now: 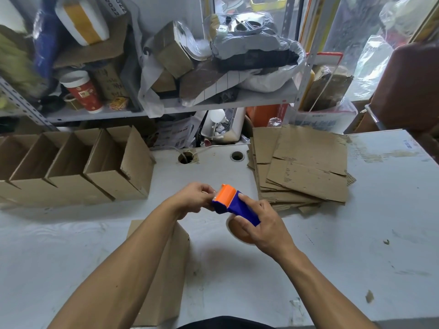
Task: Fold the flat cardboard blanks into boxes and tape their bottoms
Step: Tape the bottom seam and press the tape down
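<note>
right hand grips blue-and-orange tape dispenser above table | left hand pinches tape end at dispenser's orange front | folded box under forearms | flat blanks stacked right | finished boxes rowed left

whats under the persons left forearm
A folded cardboard box lies on the table under the left forearm, which crosses and hides much of it, so whether its bottom is taped cannot be seen. Both hands are raised ahead of it on the tape dispenser.
</note>
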